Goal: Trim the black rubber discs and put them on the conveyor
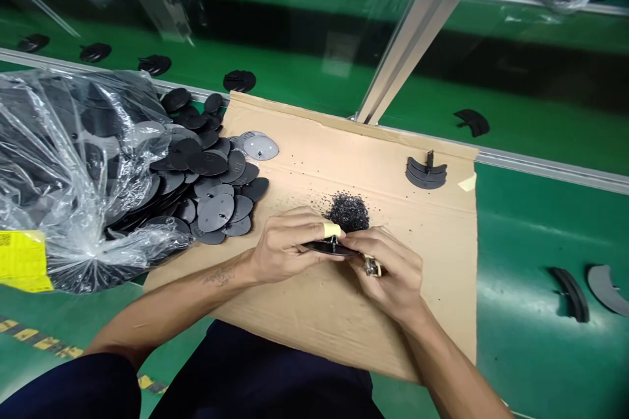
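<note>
Above the cardboard sheet [304, 314], my left hand [289, 245] is closed on the edge of a thin black plastic disc [327, 247], held nearly level with a small stem standing up from it. Yellow tape wraps one finger of that hand. My right hand [388, 265] is closed too; its fingertips meet the disc's right edge. A small metal tool [372, 266] sticks out between its fingers, its kind mostly hidden by them. Just beyond the hands lies a heap of black plastic trimmings [348, 211].
Left of the cardboard, many black discs [216, 209] spill from a clear plastic bag [63, 163]. A curved black part [426, 173] lies at the cardboard's far right; another curved part [569, 293] is on the green table [521, 236]. A metal post [417, 39] rises behind.
</note>
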{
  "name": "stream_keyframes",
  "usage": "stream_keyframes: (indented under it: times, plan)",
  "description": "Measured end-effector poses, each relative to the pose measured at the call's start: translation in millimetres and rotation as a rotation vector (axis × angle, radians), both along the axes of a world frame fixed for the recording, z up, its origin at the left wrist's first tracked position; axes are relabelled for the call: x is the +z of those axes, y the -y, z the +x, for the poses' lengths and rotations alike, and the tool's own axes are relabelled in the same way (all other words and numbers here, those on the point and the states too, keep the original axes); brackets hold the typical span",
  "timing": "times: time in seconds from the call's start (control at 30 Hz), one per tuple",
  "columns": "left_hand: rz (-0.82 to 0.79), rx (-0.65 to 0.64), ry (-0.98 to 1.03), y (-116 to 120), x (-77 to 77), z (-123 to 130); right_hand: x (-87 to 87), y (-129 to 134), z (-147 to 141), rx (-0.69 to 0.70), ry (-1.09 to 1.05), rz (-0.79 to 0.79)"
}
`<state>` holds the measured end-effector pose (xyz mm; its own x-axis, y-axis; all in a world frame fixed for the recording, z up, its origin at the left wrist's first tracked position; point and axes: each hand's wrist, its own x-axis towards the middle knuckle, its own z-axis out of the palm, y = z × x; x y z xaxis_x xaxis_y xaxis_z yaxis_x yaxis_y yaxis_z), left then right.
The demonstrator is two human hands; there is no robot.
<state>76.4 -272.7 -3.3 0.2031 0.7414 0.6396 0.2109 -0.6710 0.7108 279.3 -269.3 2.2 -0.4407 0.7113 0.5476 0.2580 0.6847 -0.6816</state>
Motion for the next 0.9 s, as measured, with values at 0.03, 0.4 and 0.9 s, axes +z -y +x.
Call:
stream_keyframes:
  times: [0.03,0.4,0.9]
  plan:
    - [0.003,0.007,0.003,0.7,0.4,0.0,-0.2,-0.3,-0.3,0.003,-0.006,-0.001]
    - [-0.067,-0.057,-0.014,-1.0,-1.4,0.6,-2.8,-1.5,-1.1,-0.01,-0.036,-0.009]
    - [-0.185,-0.122,0.04,0.0,-2.4,-3.0,-1.1,1.0,3.4,-0.031,-0.013,0.042]
